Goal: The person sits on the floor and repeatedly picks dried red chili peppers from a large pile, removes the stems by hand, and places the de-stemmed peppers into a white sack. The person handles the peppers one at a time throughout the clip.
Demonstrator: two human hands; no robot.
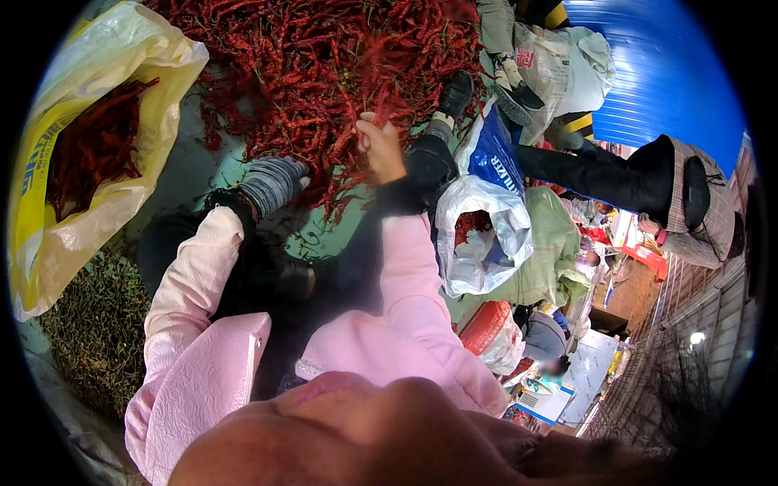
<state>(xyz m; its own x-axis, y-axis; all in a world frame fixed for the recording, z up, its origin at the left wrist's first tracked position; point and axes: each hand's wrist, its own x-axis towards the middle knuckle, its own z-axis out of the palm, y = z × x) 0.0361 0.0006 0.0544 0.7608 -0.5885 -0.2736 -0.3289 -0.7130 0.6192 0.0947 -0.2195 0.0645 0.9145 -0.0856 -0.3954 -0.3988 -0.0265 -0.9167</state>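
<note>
A wide heap of dried red chili peppers (316, 79) spreads over the pale green floor before me. My left hand (273, 182), in a striped grey knit glove, rests low at the heap's near left edge; its fingers are partly hidden, and I cannot tell if it holds anything. Bare, my right hand (382, 146) pinches a few dried chili peppers between thumb and fingers above the heap. To the left, a yellow and white woven sack (152, 173) stands open with chilies inside. Right of my right arm is a white and blue sack (447, 249), its mouth open on more chilies.
Dark green-brown stems (97, 328) lie in a pile at lower left. A green woven sack (547, 243) and a red and white sack (486, 328) are on the right. Another person's shoe (456, 94) touches the heap's right side. A person in a checked jacket (699, 200) is farther right.
</note>
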